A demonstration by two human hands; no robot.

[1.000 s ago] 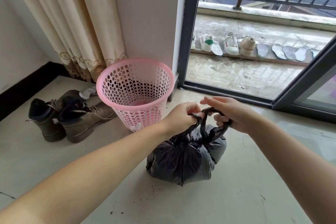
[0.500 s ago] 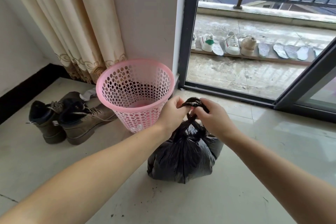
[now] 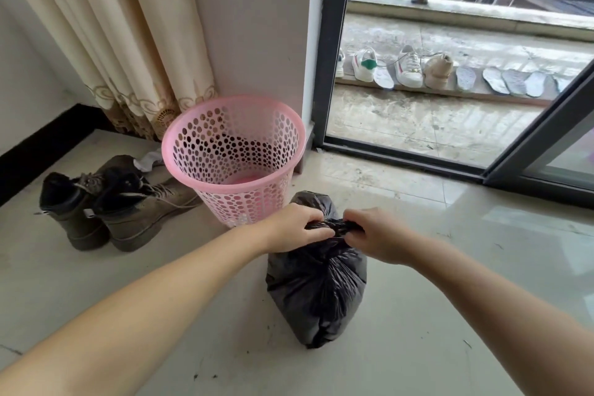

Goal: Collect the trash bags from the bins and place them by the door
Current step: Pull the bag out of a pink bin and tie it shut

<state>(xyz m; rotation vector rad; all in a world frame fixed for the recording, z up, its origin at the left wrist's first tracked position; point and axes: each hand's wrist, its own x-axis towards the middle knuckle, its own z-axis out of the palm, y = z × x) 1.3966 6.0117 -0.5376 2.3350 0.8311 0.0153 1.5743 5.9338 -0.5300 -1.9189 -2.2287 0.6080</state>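
Both of your hands meet at the centre of the frame, on the neck of a black trash bag (image 3: 316, 286). Your left hand (image 3: 294, 230) and right hand (image 3: 374, 235) each have fingers curled tight around the twisted plastic, pinching it from opposite sides. A second ago the bag's two handles stood up as open loops between your hands; now they have been drawn down into a small, tight knot, so the bag looks tied shut and, by my judgement, ready to lift and carry to the door. It sits on the pale tiled floor (image 3: 450, 315), just below and right of the pink perforated bin (image 3: 234, 125), which holds no liner. The bag stands roughly upright, long axis running top to bottom in the frame, knot pointing up toward your hands. Brown boots (image 3: 128, 206) lie at the left.
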